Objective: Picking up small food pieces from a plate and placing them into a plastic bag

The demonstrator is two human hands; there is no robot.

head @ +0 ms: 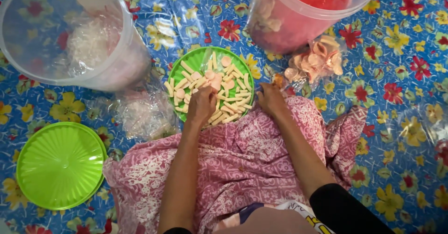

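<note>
Both hands work at the near edge of a green plate point(186, 61) in the head view. Her left hand point(201, 104) rests knuckles-up on the plate's lower part, fingers curled down into the pale cracker sticks and pink rounds point(219, 91) heaped there; whether it has hold of any I cannot tell. Her right hand point(270, 98) sits just beside the plate's right rim, fingers bunched around a small orange-brown piece point(278, 80) at its tips. The plate lies on a blue flowered plastic sheet point(401, 122), its near edge touching a pink patterned cloth point(242, 159) spread over the lap.

Just right of the right hand lies a clear bag of pinkish round crackers point(315, 59). Behind it stands a clear tub holding red crackers point(303, 14). At upper left a second clear tub point(70, 38) holds crumpled clear plastic bags, with more bags point(140, 112) loose beside the plate. A green lid point(60, 164) lies at lower left, well apart from both hands.
</note>
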